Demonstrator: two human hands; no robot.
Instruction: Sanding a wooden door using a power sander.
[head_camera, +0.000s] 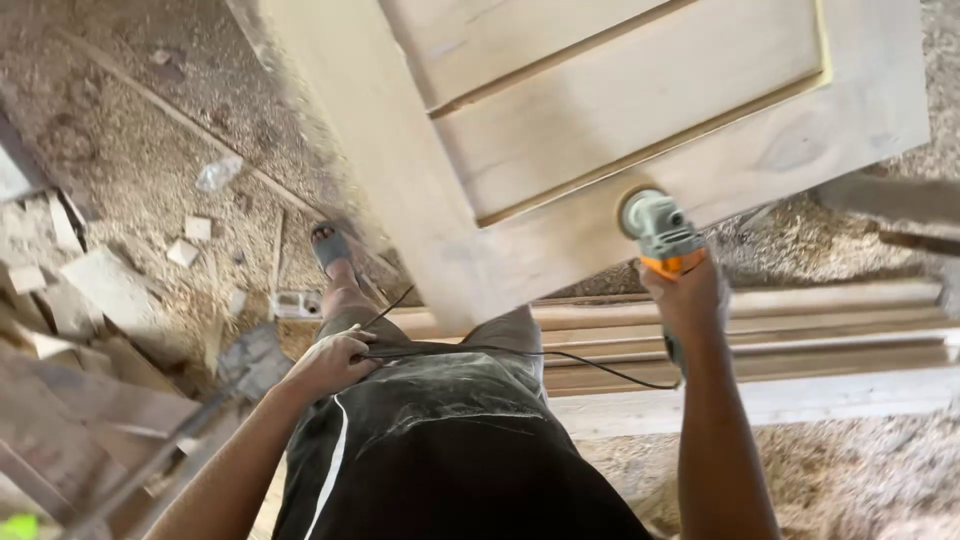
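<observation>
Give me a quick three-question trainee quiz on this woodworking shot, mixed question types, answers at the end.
1. True or false: the right hand presses the angle grinder against the wooden door panel.
2. What does the left hand hold? A) a hammer B) the black power cord C) a wood offcut
3. What covers the floor around the sandalled foot?

Key: 1 true; 2 B; 3 sawdust and wood scraps.
</observation>
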